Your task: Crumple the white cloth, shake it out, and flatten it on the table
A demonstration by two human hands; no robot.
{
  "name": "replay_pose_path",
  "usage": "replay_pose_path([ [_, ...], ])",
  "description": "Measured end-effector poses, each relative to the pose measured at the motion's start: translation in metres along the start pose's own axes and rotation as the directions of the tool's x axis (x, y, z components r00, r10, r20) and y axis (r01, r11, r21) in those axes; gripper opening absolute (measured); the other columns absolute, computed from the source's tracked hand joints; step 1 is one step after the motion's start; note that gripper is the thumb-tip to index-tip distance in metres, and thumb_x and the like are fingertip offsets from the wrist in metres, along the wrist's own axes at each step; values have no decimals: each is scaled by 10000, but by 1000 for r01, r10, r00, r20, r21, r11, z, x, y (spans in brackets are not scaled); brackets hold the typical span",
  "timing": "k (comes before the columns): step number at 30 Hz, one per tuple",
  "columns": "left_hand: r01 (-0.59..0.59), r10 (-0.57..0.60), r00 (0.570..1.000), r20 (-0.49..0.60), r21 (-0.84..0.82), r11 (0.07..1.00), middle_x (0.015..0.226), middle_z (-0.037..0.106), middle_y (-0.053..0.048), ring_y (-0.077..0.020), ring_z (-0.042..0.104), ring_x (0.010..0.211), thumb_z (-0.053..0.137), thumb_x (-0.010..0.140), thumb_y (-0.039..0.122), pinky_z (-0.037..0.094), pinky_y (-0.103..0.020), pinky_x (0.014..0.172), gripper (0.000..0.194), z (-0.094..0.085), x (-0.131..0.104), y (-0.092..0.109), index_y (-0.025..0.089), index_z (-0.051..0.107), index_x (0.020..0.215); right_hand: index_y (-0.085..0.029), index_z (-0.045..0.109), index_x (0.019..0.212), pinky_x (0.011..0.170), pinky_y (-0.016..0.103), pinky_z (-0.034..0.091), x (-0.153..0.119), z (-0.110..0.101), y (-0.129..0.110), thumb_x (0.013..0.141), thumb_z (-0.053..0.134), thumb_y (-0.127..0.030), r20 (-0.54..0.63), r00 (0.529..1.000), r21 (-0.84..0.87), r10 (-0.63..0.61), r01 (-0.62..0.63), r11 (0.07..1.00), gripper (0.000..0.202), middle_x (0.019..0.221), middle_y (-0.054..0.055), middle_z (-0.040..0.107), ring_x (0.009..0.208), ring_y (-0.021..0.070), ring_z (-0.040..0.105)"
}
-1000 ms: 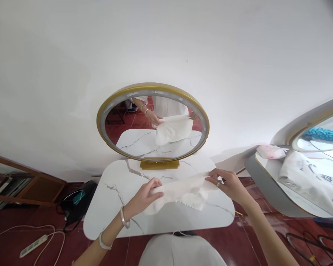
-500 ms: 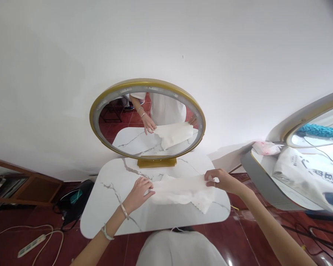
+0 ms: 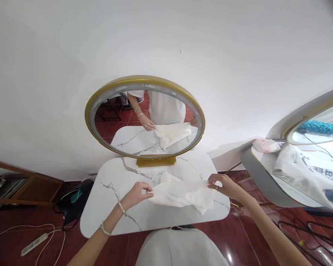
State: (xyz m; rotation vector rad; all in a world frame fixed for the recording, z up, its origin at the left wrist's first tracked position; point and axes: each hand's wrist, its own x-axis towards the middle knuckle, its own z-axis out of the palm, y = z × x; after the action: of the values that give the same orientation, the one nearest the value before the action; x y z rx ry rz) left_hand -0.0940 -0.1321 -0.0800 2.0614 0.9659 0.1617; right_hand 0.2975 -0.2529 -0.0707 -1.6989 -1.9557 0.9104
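White cloth (image 3: 179, 194) stretches over the marbled table (image 3: 98, 212). The left hand (image 3: 135, 195) pinches its left end, thumb and fingertips closed; the right hand (image 3: 226, 186) likewise pinches its right end.

The cloth (image 3: 177, 194) spanned from the grip of the left hand (image 3: 140, 194) to that of the right hand (image 3: 224, 184), over the table (image 3: 97, 214). Behind the grip, a mirror (image 3: 144, 122) stood on that tabletop. Left of the grip, past the table's edge, sat a bag (image 3: 80, 195); farther left were a cabinet (image 3: 41, 184) and, nearer the wearer, a power strip (image 3: 34, 244) on the floor (image 3: 116, 253). Well right of the grip, a second table (image 3: 262, 184) bore a packet (image 3: 266, 145) and, right of it, a fabric piece (image 3: 302, 173).
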Motion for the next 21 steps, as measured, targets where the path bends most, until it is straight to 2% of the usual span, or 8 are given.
replay_pose_path([
  [3,-67,68,997,-23,40,997,830,710,-24,-161,636,751,638,794,423,487,-285,766,235,-12,0,0,197,695,767,-194,616,758,718,300,475,-5,-8,-3,867,521,-490,-66,998,29,-13,15,999,329,797,60,661,730,169,599],
  [6,-98,103,993,-66,76,992,880,725,-33,-176,657,813,616,820,432,496,-295,807,248,-26,1,5,206,701,768,-197,629,744,681,290,474,-11,-19,-9,844,557,-504,-114,992,47,49,-44,998,330,775,45,664,704,161,592],
  [11,-169,189,977,-103,178,969,900,734,-21,-187,671,861,567,857,409,513,-315,836,252,-49,2,22,228,697,740,-201,649,722,600,281,469,-17,-42,-30,808,592,-558,-162,980,57,118,-110,992,371,734,47,673,651,160,579],
  [16,-256,304,942,-140,281,925,891,729,-14,-168,676,826,544,866,354,531,-298,805,226,-68,1,40,224,668,730,-185,636,707,602,293,511,-22,-63,-46,786,613,-586,-164,976,163,143,-116,980,409,754,70,671,673,179,609],
  [18,-268,332,927,-177,310,912,872,722,-13,-162,668,827,537,871,346,531,-286,794,209,-74,-2,49,218,653,754,-199,638,732,613,307,525,-25,-70,-53,781,616,-587,-218,967,136,135,-106,985,392,766,66,667,684,188,618],
  [21,-233,330,908,-258,343,910,872,705,-9,-145,645,785,542,874,375,529,-267,764,185,-81,-10,69,218,640,876,-251,675,907,595,323,517,-34,-81,-66,805,585,-562,-360,931,-28,55,-70,997,340,814,61,661,712,205,622],
])
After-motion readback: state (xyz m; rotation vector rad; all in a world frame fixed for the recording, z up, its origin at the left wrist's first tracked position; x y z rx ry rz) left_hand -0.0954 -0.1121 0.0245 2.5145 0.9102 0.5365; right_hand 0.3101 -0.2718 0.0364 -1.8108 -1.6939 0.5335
